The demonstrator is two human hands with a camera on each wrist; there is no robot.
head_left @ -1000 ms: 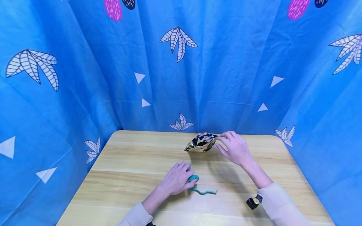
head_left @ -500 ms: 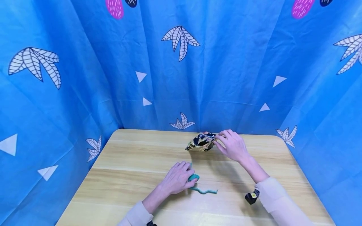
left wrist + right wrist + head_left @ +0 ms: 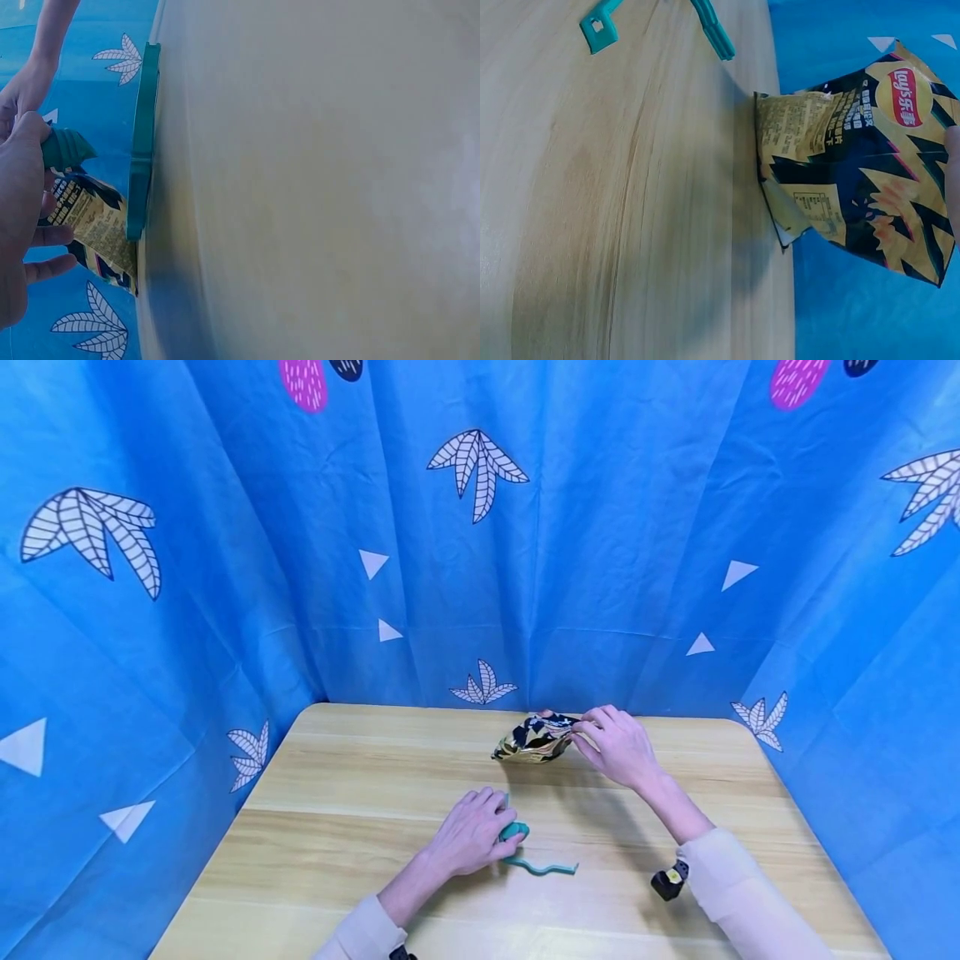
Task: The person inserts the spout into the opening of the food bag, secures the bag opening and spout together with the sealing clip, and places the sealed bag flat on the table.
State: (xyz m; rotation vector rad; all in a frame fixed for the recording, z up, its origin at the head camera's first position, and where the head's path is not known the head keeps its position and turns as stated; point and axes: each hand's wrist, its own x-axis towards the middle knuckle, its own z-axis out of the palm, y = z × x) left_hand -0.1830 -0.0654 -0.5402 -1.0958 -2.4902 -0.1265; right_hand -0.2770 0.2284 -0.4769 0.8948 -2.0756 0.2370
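Right hand (image 3: 618,748) has the Lay's chip bag (image 3: 847,169) by its right end as I see it, thumb and fingers pinching the edge. Bag sits near the far edge of the tabletop (image 3: 337,793), tilted, shadow on the wood below it; can't tell whether the lower end touches down

Left hand (image 3: 468,832) is closer to me, thumb and fingertips pinching a teal plastic clip at its ribbed knob (image 3: 67,148), other fingers looser. Two arms stick out from under that hand: a wavy one (image 3: 551,869) toward my right, a straighter one pointing away. Wavy arm ends in a tab with a hole. Can't tell if either arm rests on the wood. Clip and bag are well apart

Handling, my guess: bag is light, thin foil film, slick and crinkly, folds easily. Pinch flat along the end seam; squeezing the belly would likely crush whatever is inside. Clip should be light and stiff, maybe some flex in the arms; knob looks like the best hold, ribs give grip and both arms stay free

Containers: just the bag. Printed black and gold, somewhat puffed. Contents hidden, and I can't tell from here whether an end is torn or sealed
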